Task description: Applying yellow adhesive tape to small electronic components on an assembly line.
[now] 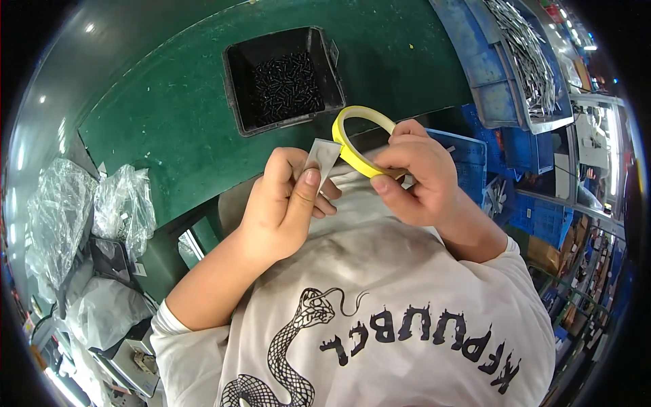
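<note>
My left hand (pixel 281 200) is closed on a small flat silver-grey plate (pixel 324 154), pinched between thumb and fingers and tilted upward. A roll of yellow tape (pixel 357 161) is gripped at its lower right side by my right hand (pixel 422 173). The roll's left edge meets the upper right corner of the plate; whether a strip is stuck there is too small to tell. Both hands are in front of my shirt, near the front edge of the green table (pixel 176 108). Behind them stands a black bin (pixel 234 85) holding many small black cylindrical pieces (pixel 288 83).
At the right, a blue crate (pixel 485 64) is filled with thin metal strips (pixel 525 57). More blue crates (pixel 468 152) stand below it. Clear plastic bags (pixel 125 203) lie at the left beside the table. Shelving (pixel 597 210) runs along the far right.
</note>
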The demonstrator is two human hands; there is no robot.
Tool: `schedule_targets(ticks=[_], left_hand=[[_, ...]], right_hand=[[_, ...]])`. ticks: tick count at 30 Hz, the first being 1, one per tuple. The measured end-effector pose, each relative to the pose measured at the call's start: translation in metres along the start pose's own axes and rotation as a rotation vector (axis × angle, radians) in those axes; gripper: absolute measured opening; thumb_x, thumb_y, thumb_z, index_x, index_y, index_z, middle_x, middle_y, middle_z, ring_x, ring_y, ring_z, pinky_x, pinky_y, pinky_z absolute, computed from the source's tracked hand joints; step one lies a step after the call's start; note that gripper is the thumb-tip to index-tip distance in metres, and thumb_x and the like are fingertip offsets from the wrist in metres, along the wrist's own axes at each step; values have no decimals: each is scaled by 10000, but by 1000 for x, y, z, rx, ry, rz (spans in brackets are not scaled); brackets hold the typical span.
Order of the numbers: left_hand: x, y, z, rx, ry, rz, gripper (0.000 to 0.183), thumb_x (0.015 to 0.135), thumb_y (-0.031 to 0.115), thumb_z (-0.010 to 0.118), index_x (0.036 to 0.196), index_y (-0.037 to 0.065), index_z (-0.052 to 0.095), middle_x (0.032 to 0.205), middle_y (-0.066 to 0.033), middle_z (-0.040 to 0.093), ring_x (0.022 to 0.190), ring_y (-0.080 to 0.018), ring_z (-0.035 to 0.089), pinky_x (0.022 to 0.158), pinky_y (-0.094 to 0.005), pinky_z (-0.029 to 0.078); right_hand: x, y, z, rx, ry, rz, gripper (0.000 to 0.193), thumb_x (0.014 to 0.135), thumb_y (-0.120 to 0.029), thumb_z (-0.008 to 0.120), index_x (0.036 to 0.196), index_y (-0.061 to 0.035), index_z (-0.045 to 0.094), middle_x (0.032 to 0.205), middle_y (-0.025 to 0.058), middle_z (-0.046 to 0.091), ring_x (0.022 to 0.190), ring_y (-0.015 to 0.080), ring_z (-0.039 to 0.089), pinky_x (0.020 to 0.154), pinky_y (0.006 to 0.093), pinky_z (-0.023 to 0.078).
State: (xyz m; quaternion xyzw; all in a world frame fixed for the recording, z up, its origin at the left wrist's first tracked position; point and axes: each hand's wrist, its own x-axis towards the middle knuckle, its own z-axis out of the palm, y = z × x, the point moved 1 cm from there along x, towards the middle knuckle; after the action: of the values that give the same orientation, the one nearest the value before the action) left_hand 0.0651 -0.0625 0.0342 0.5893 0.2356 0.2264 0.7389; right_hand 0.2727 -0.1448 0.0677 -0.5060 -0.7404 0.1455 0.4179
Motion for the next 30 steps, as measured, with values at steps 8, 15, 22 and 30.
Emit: schedule_targets(ticks=[8,15,22,30], left_hand=[[-1,2,0,33,-26,32,153,1059,141,382,1072,-11,395,892,-135,647,728,-156,656,642,-271,545],[-2,-1,1,61,-13,6,149,1055,125,385,1090,-19,404,893,-123,646,721,-158,655,642,-276,542],[0,-3,0,66,-25,69,144,1047,114,418,1091,-20,445,813,-91,630,687,-137,624,623,-264,517],[-1,-4,3,123,79,1,226,1014,177,536,1133,-14,524,779,-80,624,656,-115,585,615,-265,483]], right_hand=[[1,0,0,-1,6,0,126,818,-52,686,922,-12,626,688,37,597,517,178,423,652,350,364],[3,-3,0,-10,8,-13,135,808,-45,687,927,-17,630,662,29,571,518,182,434,650,350,364],[2,-5,1,-39,-13,14,147,802,-36,685,940,-18,636,668,31,580,521,192,454,653,353,369],[3,-8,3,-75,-34,40,170,789,-41,703,945,-32,638,676,32,594,530,199,486,656,350,377]])
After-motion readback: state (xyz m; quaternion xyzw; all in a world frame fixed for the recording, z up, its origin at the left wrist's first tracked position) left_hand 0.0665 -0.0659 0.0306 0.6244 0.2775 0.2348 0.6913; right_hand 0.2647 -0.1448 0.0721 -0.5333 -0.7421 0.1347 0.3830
